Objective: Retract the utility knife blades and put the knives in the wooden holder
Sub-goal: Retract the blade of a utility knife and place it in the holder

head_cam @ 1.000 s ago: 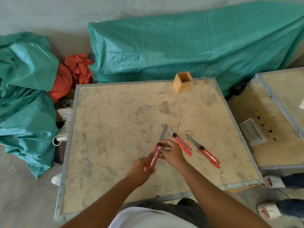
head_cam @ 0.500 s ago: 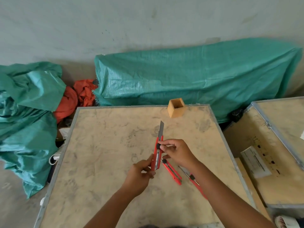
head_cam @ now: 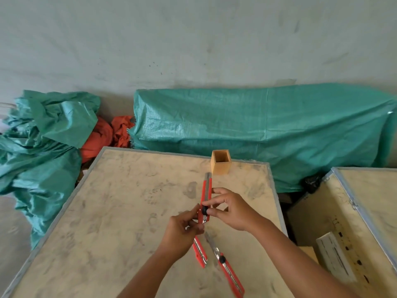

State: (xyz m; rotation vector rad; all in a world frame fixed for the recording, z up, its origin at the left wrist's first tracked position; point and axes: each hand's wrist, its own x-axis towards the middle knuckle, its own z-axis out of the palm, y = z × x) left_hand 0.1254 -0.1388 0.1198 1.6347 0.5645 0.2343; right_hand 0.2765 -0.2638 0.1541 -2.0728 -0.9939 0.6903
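Head view: two red knives (head_cam: 227, 269) lay at 6 o'clock, tips toward 11. Left hand (head_cam: 182, 231) and right hand (head_cam: 234, 209) both clamped the held knife (head_cam: 205, 198), pointing 12 toward wooden holder (head_cam: 220, 161) near the crate top (head_cam: 111, 222) far edge; open board at 9.

Matt wooden holder (head_cam: 220, 161); scuffed plywood table (head_cam: 120, 211)

Bare tabletop (head_cam: 129, 211) lies between hands (head_cam: 234, 211) and holder (head_cam: 220, 161).
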